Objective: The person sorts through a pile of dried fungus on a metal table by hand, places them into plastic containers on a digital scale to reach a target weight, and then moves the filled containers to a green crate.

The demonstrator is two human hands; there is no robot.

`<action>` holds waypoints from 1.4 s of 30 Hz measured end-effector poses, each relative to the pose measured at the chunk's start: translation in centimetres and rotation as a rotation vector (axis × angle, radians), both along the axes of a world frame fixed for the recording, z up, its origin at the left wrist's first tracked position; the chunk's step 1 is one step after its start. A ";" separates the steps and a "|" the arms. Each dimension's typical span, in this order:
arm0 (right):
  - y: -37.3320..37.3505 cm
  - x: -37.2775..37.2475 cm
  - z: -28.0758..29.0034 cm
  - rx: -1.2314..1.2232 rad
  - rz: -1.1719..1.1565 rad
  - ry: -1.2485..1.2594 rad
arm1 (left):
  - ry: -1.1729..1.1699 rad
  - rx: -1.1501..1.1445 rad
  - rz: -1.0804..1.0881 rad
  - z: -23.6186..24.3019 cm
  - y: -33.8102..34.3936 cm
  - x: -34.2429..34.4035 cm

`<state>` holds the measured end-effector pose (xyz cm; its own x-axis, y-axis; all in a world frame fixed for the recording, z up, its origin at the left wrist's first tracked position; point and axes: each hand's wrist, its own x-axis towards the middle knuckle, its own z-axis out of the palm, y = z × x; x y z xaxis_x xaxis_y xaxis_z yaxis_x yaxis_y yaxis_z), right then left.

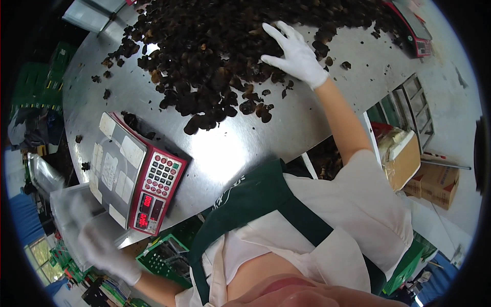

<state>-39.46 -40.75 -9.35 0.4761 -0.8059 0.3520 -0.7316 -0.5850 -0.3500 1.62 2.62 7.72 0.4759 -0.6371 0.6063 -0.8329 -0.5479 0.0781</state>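
Observation:
A large heap of dark brown, curled, dried-mushroom-like pieces covers the far part of a metal table. My right hand, in a white glove, rests on the heap's right edge with fingers spread and nothing gripped. At the near left stands a red digital scale with a grey plate patched with pale tape; its display is lit red. My left hand, also white-gloved, is smeared by motion beyond the scale's near left corner. Beside it is see-through plastic sheeting or a bag; whether my fingers hold it does not show.
A second red scale stands at the far right of the metal table. Cardboard boxes and a metal rack lie past its right edge. Green crates sit below the near edge, with more at the left. Loose pieces dot the tabletop.

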 end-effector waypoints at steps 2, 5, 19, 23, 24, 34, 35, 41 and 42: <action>-3.0 1.9 -1.2 0.052 0.028 0.049 | 0.097 0.147 -0.044 -4.6 -2.9 -1.8; -4.1 6.4 -0.5 0.069 0.119 0.123 | 0.282 0.346 0.001 -7.5 -6.5 -6.1; -9.7 6.6 -0.7 0.512 -0.048 -0.631 | 0.228 0.015 -0.079 -6.4 -5.3 -7.7; -6.3 8.6 5.2 1.144 -0.061 -1.087 | 0.387 -0.123 0.034 -5.6 -3.6 -5.6; -6.2 8.9 5.2 1.142 -0.055 -1.083 | 0.387 -0.129 0.038 -5.7 -3.4 -4.8; -2.7 18.2 5.1 1.970 1.085 -1.323 | 0.250 -0.067 -0.039 -8.1 -3.6 -4.4; -1.2 19.8 5.7 2.106 0.955 -1.409 | 0.251 -0.066 -0.022 -8.2 -3.7 -5.0; 5.0 29.4 10.2 2.255 1.131 -1.011 | 0.394 -0.173 -0.017 -7.9 -4.7 -5.1; 6.0 33.3 9.4 2.107 0.770 -1.232 | 0.371 -0.189 -0.051 -7.7 -5.6 -5.0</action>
